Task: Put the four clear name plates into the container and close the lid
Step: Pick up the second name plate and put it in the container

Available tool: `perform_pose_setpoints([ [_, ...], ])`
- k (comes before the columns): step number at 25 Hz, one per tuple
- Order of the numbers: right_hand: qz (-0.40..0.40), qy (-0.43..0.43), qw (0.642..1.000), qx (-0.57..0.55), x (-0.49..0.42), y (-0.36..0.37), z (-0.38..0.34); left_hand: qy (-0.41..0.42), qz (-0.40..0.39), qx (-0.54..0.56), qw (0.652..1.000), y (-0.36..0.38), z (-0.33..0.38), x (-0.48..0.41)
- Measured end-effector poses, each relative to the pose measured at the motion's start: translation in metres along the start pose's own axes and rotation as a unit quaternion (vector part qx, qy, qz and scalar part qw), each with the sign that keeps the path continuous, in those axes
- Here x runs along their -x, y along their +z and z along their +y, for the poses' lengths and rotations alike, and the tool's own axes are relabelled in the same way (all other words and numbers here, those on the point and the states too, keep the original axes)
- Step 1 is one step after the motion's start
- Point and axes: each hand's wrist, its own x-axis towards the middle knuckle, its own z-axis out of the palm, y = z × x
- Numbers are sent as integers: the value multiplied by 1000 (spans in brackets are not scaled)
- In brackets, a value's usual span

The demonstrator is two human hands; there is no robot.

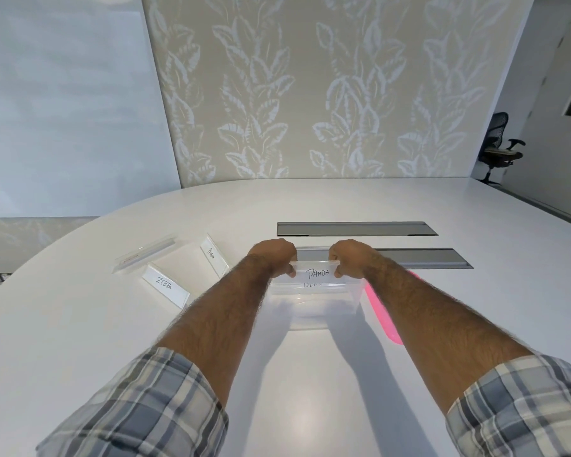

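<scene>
Both hands, left (272, 255) and right (350, 255), have fingers clamped on the PANDA plate (315, 273) over the container (314, 305); 3 plates lie toward the bench's left edge.

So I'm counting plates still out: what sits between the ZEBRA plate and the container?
In the head view, the left forearm crosses that stretch; otherwise only bare table between ZEBRA plate and container.

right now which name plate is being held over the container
The PANDA name plate, gripped at its ends by the left hand and right hand above the clear container. The ZEBRA and other plates sit on the table, untouched.
</scene>
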Motion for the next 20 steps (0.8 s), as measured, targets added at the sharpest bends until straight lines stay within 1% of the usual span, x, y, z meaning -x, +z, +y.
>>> perform_pose_setpoints([
  [4,-22,-3,1000,9,-5,11,3,4,-27,-11,1000,13,4,-7],
  [11,-50,-42,997,37,-18,31,4,29,-87,-48,995,31,4,-19],
  [15,-90,-51,994,43,-24,32,4,46,-109,-61,991,36,6,-25],
  [20,-112,-55,991,48,-30,31,4,57,-137,-77,986,37,9,-35],
])
